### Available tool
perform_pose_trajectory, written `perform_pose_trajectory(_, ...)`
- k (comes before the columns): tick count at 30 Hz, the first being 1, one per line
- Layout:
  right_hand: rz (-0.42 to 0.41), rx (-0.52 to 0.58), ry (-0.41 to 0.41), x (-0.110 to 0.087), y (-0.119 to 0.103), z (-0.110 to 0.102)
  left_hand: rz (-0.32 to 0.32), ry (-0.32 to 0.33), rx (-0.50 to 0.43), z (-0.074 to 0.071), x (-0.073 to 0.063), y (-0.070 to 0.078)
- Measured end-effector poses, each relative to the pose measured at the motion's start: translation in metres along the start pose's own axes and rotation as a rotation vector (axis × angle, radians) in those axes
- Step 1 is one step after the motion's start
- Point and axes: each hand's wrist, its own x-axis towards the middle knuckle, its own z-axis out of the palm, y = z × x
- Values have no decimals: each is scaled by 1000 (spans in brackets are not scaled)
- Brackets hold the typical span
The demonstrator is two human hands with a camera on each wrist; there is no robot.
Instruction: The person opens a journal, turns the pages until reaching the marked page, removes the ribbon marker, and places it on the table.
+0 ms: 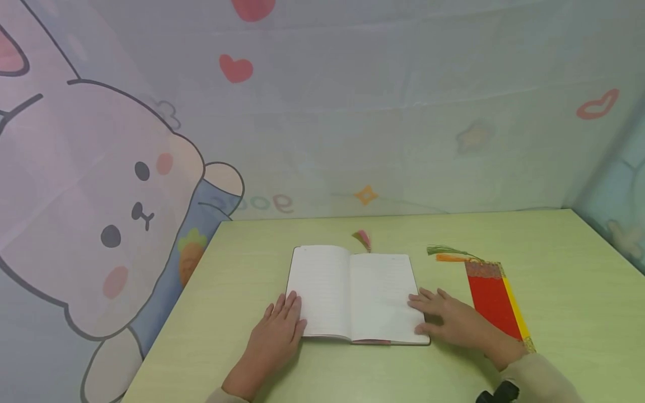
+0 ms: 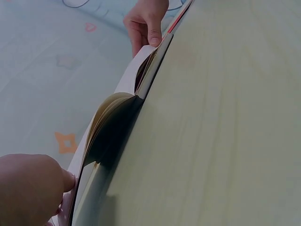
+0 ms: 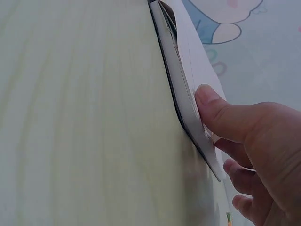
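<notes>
An open notebook [image 1: 378, 296] with a dark cover and blank lined pages lies on the table. My left hand [image 1: 278, 330] rests along its left edge, fingers extended over the left page's border. In the left wrist view the thumb [image 2: 68, 181] touches the page edge. At the right edge, my right hand [image 1: 450, 319] lays its fingers and thumb on the right page. The right wrist view shows that thumb [image 3: 207, 96] on the page. A pink and green tassel [image 1: 363, 239] sticks out above the notebook's top, and a thin red strip [image 1: 372, 342] shows at its bottom edge.
Right of the notebook lie a red bookmark [image 1: 494, 302] and a yellow one [image 1: 515, 302] partly beneath it, with green and orange tassels [image 1: 450, 257]. The right forearm overlaps their lower end. A cartoon-printed curtain [image 1: 322, 112] stands behind the light green table [image 1: 242, 263].
</notes>
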Motion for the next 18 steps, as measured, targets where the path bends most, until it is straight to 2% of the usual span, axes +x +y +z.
perform_pose_trajectory(9,-23,11,60,1,2,2,0,-3,-8,0,-1,1)
perform_pose_trajectory(15,-85,-11,168,3,0,4,7,12,-9,-1,-1,1)
perform_pose_trajectory(18,-91,-33,208,4,-2,6,-1,9,-7,-1,-1,1)
